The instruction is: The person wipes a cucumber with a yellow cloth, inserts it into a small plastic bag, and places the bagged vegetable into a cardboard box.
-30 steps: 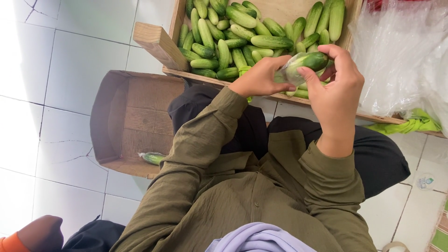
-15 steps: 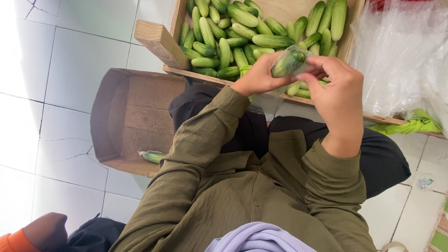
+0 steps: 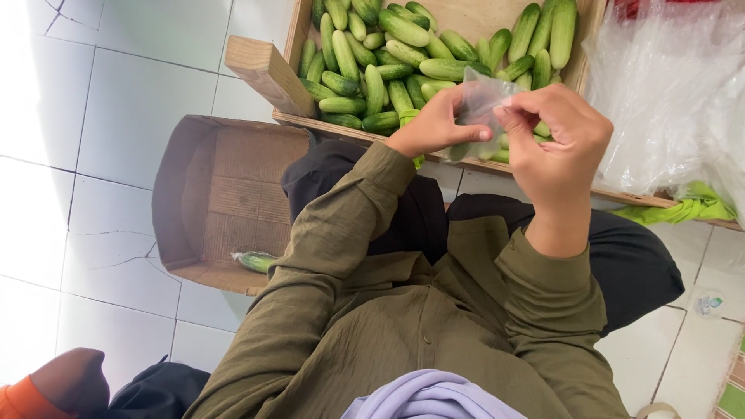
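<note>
While both our hands pinch the clear plastic wrap above the wooden crate, left hand and right hand, one wrapped cucumber lies in the cardboard box; many loose cucumbers look unwrapped.

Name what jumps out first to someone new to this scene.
The wooden crate heaped with green cucumbers at top centre. Just before it, the left hand and right hand pinch a clear plastic wrap between them. Lower left, a cardboard box holds one wrapped cucumber.
</note>
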